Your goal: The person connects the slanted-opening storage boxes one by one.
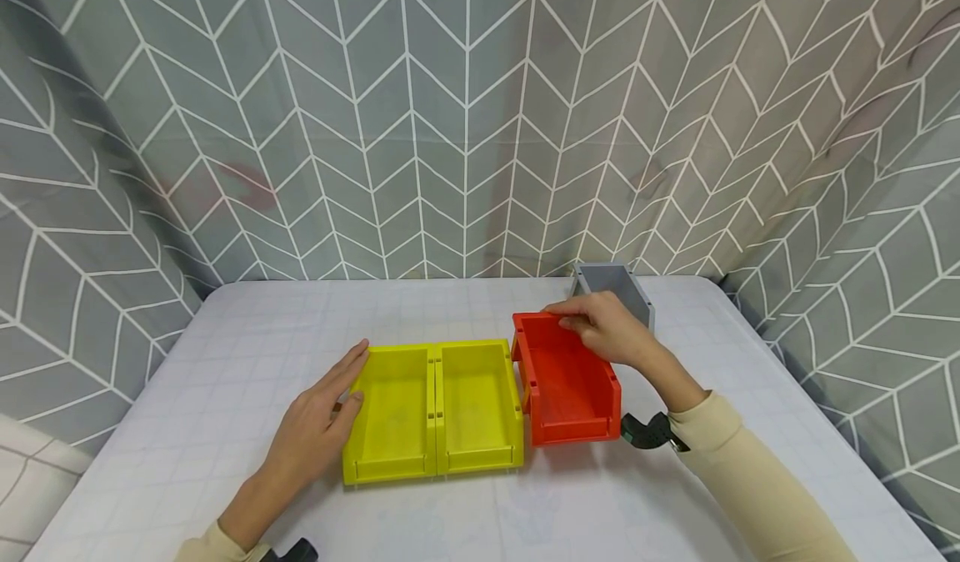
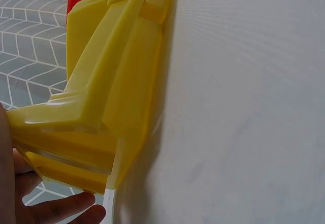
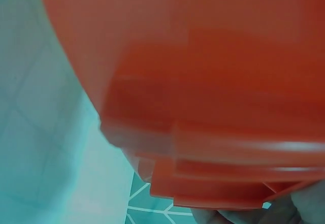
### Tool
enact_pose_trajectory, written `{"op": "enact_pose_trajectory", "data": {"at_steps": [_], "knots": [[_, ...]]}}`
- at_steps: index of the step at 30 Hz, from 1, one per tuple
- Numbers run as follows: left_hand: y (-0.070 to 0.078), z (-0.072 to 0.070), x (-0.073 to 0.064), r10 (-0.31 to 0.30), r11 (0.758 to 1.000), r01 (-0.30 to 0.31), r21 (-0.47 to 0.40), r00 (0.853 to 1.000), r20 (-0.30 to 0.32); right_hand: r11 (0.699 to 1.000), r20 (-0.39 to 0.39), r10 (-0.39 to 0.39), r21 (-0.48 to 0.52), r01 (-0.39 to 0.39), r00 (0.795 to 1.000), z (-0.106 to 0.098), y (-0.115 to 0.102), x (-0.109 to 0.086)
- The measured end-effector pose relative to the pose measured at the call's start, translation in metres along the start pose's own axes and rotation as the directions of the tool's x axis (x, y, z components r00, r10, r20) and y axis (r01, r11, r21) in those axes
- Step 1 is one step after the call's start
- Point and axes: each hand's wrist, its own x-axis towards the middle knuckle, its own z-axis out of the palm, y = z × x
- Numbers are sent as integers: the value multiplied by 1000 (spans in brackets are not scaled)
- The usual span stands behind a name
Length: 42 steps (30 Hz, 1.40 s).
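Fingers of the right hand [image 1: 611, 328] pinch the red bin [image 1: 568, 378], the grey bin [image 1: 611, 278] behind them, and the left hand [image 1: 313, 424] touches a yellow bin [image 1: 397, 408], fingers straight.

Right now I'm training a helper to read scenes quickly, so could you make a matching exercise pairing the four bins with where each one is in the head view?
Things
1. Red bin
2. Grey bin
3. Left yellow bin
4. Right yellow bin

Places
A. Between another yellow bin and the red one
B. Held at its edge by the right grip
C. Near the far edge of the table
D. Right beside the left grip

Pairs: 1-B, 2-C, 3-D, 4-A
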Motion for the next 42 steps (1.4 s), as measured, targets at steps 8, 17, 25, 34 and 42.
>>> {"op": "enact_pose_trajectory", "data": {"at_steps": [8,17,25,34,42], "knots": [[1,-1,-2,4,1000,-4,-16,1000,0,1000,22,-10,-3,10,1000,4,1,0],[3,-2,-1,9,1000,-9,-23,1000,-7,1000,23,4,-20,-4,1000,5,0,0],[2,-1,-1,13,1000,-13,-18,1000,-12,998,-5,-7,-65,7,1000,9,-1,-1],[1,-1,-1,22,1000,-23,-17,999,-26,996,-11,-24,-89,23,1000,13,1,-2],[3,-1,-1,25,999,-26,-25,999,-32,996,3,18,-86,-17,1000,15,0,-5]]}}
